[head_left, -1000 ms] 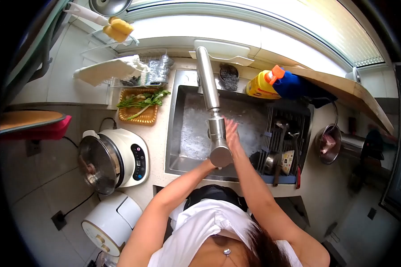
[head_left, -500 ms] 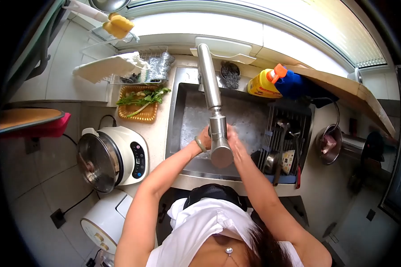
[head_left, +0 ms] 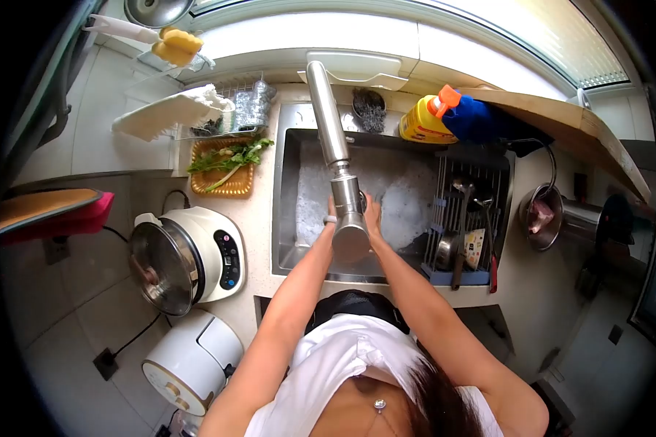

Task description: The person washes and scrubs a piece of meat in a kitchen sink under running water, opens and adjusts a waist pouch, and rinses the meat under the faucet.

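Observation:
Both of my hands are down in the stainless steel sink (head_left: 408, 171), under the metal faucet (head_left: 328, 116). The faucet head (head_left: 350, 237) covers most of them. To its left a sliver of my left hand (head_left: 332, 207) shows, with a band around the wrist. My right hand (head_left: 372, 211) is on the other side of the faucet head, and its fingers are largely hidden. Whether either hand holds anything cannot be seen. Whitish suds lie on the sink floor around them.
A dish rack (head_left: 444, 211) with utensils fills the sink's right side. Behind stand a yellow bottle (head_left: 421, 122) and a dark scrubber (head_left: 369, 109). Left are a golden basket (head_left: 229, 188) of greens and a white electric cooker (head_left: 210, 244). A metal pot with meat (head_left: 541, 216) stands right.
Both hands have moved a little farther into the sink, with the arms straighter. The camera view has shifted slightly. More pale suds show on the sink floor right of the hands.

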`<control>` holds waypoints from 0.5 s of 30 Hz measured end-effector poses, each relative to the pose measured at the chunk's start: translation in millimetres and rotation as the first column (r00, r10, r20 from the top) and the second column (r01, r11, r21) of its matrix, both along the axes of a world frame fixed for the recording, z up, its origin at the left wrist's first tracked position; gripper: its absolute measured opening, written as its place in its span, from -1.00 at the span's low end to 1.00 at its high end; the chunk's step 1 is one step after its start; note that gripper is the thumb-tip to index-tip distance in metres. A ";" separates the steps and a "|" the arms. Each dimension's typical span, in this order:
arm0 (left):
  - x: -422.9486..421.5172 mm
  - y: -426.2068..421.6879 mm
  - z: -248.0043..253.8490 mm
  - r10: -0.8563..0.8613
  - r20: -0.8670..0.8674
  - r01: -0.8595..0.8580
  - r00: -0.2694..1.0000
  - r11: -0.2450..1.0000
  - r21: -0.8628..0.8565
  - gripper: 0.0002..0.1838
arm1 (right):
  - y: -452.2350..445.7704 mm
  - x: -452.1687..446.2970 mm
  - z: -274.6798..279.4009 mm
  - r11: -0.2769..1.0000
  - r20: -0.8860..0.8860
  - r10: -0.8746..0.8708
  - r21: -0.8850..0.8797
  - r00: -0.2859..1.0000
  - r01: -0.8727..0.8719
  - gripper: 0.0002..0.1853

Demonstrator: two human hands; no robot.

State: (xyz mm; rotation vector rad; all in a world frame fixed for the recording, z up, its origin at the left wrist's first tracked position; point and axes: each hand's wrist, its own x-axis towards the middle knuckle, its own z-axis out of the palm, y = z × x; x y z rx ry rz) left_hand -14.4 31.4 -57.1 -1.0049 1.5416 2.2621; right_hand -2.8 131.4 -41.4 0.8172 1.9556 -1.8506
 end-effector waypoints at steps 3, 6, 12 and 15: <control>-7.1 -22.7 31.2 -0.169 -0.022 0.169 0.985 0.986 -0.011 -0.45 | 17.6 5.3 16.6 0.941 -0.035 -0.033 -0.337 0.999 0.019 -0.67; 10.5 -39.1 -6.4 -0.278 -0.149 0.214 0.949 0.915 -0.342 -0.51 | 45.7 2.0 48.1 0.933 -0.010 0.200 -0.303 0.980 -0.193 -0.77; 29.7 -32.4 30.7 -0.653 -0.012 0.382 0.757 0.458 -0.803 -0.62 | 43.9 -12.0 72.2 0.977 0.124 0.025 -0.214 0.992 0.002 -0.63; 28.6 -15.4 100.9 -0.708 -0.224 0.309 0.669 0.539 -0.784 -0.60 | 38.8 -15.1 88.9 0.957 0.176 0.002 -0.286 0.984 0.050 -0.62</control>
